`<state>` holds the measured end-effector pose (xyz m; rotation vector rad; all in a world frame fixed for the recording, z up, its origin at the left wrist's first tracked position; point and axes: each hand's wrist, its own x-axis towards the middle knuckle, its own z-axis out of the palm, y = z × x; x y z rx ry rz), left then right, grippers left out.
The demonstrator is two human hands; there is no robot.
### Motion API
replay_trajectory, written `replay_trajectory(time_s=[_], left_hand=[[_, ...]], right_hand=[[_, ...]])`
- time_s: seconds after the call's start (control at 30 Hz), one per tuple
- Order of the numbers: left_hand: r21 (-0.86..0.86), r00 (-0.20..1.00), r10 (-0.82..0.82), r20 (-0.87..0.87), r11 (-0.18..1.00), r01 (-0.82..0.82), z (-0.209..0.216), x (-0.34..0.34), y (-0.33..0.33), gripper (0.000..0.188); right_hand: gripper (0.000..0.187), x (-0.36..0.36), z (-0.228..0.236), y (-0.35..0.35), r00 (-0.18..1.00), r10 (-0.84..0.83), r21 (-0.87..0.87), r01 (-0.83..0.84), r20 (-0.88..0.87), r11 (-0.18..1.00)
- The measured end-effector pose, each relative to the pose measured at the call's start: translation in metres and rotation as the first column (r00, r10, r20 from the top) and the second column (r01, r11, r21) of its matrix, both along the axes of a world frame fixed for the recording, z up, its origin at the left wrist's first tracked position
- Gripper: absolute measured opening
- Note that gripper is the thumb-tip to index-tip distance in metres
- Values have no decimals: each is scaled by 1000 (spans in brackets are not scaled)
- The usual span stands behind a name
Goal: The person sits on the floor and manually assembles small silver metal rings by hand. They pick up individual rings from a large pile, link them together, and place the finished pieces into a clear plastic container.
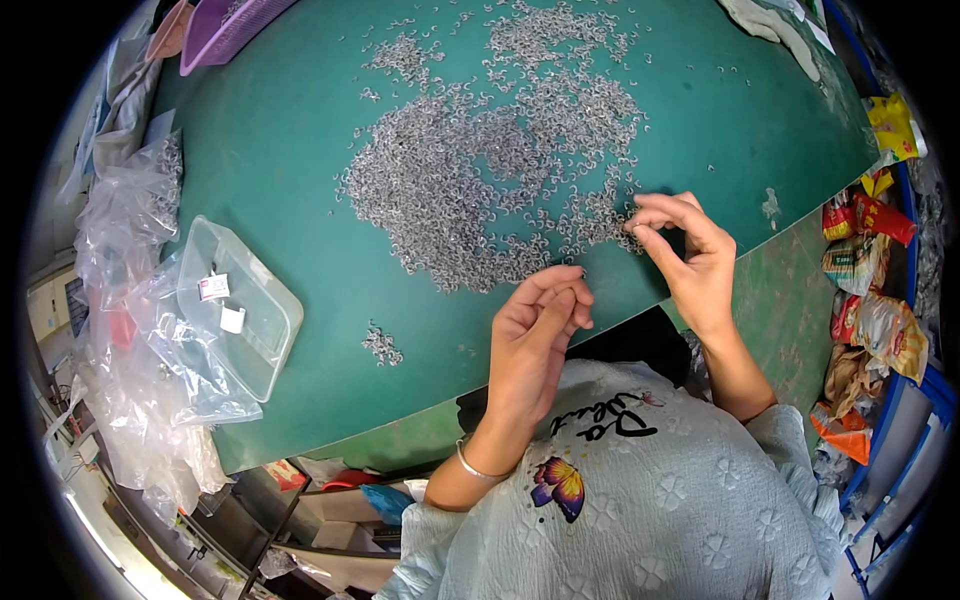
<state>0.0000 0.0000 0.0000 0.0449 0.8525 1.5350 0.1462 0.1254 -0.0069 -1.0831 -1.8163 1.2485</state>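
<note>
A wide heap of small C-shaped metal pieces (430,190) is spread over the green tabletop (270,130). My right hand (695,265) is at the heap's right edge, its thumb and forefinger pinched together around what looks like one small metal piece. Nearer to me, my left hand (535,340) is closed just below the heap, thumb pressed against the fingers. A tiny dark speck shows at its fingertips, too small to name. Off to the left of that hand lies a little separate cluster of metal pieces (382,345).
A clear plastic tray (270,345) with small white items sits at the left, beside crumpled clear bags (130,270). A purple basket (225,35) stands at the far left edge. A pale glove (775,30) lies far right; colourful packets (890,325) line the right side.
</note>
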Motion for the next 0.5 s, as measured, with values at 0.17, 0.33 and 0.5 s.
replay_trajectory(time_s=[0.17,0.33,0.5], left_hand=[[1,999,-6,-38,1000,6,2,2,3,23],[-26,985,-87,-149,996,84,10,4,10,24],[-17,958,-177,-224,984,178,11,8,14,22]], right_hand=[[19,2,9,-5,989,-2,-191,-27,-149,981],[16,2,26,-10,991,114,-10,-115,-64,993],[22,0,45,-17,972,186,313,-223,143,923]])
